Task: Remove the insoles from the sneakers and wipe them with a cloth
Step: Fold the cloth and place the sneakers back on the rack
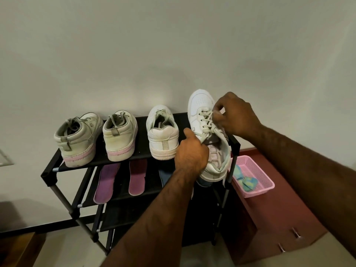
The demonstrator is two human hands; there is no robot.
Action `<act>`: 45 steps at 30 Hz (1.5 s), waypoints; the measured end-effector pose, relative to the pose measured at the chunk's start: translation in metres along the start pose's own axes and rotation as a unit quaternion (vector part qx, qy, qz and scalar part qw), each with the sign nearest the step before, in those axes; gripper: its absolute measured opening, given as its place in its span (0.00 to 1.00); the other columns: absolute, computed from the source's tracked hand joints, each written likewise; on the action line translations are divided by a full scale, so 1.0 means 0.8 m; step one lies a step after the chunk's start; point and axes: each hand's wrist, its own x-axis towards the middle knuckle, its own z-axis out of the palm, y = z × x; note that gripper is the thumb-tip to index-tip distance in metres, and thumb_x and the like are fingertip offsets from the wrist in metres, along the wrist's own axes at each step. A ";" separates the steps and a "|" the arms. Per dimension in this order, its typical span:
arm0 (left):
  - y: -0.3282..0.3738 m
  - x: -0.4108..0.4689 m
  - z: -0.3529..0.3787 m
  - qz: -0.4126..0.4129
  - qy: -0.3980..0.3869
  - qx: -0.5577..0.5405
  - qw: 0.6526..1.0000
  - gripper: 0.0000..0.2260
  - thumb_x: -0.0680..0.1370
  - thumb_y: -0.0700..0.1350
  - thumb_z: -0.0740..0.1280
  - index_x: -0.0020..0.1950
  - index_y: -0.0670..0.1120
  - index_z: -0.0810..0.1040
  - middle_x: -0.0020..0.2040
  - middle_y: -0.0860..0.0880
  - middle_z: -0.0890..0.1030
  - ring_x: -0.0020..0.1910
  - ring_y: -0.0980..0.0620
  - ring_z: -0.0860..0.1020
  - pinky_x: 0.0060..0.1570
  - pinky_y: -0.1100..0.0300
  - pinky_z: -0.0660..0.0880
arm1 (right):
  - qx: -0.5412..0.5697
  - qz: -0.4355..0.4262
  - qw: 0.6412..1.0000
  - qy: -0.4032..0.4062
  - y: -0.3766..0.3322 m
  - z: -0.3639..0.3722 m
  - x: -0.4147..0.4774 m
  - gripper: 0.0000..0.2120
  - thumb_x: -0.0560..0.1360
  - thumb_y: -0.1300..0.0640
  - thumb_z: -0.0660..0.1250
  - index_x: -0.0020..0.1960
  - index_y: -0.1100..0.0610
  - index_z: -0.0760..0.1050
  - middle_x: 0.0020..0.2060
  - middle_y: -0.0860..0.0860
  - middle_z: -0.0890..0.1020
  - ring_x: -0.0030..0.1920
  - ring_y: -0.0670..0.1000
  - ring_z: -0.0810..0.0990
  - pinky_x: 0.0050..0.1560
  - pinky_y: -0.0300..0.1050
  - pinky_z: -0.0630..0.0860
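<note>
Left hand (190, 154) clenched on sneaker (200, 101) lace (206, 123)

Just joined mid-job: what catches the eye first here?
A white sneaker at the rack's right end: the left grip holds it, the right grip pinches its laces. Two purple insoles lie on the shelf below, and a pink basket with a cloth sits to the right.

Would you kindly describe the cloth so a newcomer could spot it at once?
Right of the black shoe rack stands a reddish cabinet bearing a pink basket. The cloth lies inside: a crumpled blue-and-green bundle, unlike the flat insoles on the rack.
</note>
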 end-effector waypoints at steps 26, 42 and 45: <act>0.008 -0.004 -0.007 -0.014 -0.013 0.010 1.000 0.15 0.80 0.40 0.61 0.64 0.41 0.61 0.50 0.43 0.76 0.45 0.43 0.74 0.45 0.50 0.69 | 0.278 0.024 0.959 -0.047 0.031 -0.006 -0.032 0.16 0.74 0.62 0.70 0.54 0.43 0.76 0.54 0.43 0.81 0.49 0.48 0.84 0.52 0.58 0.82; 0.008 0.004 -0.012 -0.036 -0.029 -0.021 0.999 0.12 0.80 0.41 0.60 0.61 0.41 0.62 0.54 0.40 0.80 0.51 0.39 0.79 0.46 0.49 0.74 | 0.290 0.120 0.940 -0.137 0.009 -0.005 -0.051 0.31 0.72 0.60 0.73 0.72 0.48 0.66 0.65 0.48 0.73 0.57 0.50 0.80 0.53 0.49 0.82; 0.009 0.007 -0.011 -0.036 -0.034 -0.003 0.999 0.12 0.81 0.42 0.60 0.62 0.41 0.62 0.56 0.39 0.80 0.49 0.40 0.78 0.47 0.49 0.74 | 0.119 0.107 0.977 -0.140 0.000 0.020 -0.059 0.37 0.72 0.55 0.73 0.75 0.53 0.59 0.61 0.51 0.76 0.54 0.54 0.79 0.49 0.46 0.76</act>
